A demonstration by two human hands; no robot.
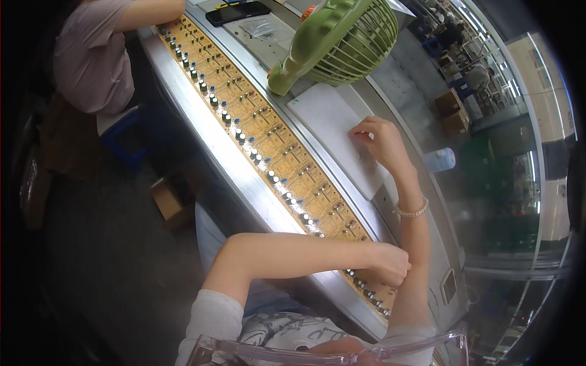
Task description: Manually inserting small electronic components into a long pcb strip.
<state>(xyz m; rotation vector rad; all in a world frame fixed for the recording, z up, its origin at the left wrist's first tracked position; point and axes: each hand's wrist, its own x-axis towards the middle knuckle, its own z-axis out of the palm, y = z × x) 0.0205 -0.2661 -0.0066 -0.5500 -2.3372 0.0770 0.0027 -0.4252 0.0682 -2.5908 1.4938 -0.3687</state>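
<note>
My left hand is closed, low over the near end of a long row of tan circuit boards, and overlaps my right forearm in the picture. Whatever its fingers hold, if anything, is hidden. Beyond the row, my right hand has its fingers pinched together above a white tray. Anything in that pinch is too small to make out. Small, indistinct parts lie on the tray below the right palm. Black-and-white cylindrical capacitors stand along the boards' near edge, with small blue parts beside them.
A green fan stands past the row, with a black phone and a clear plastic bag farther back. A pale blue bottle is at right. Another person's arm reaches over the far end. A metal rail edges the bench.
</note>
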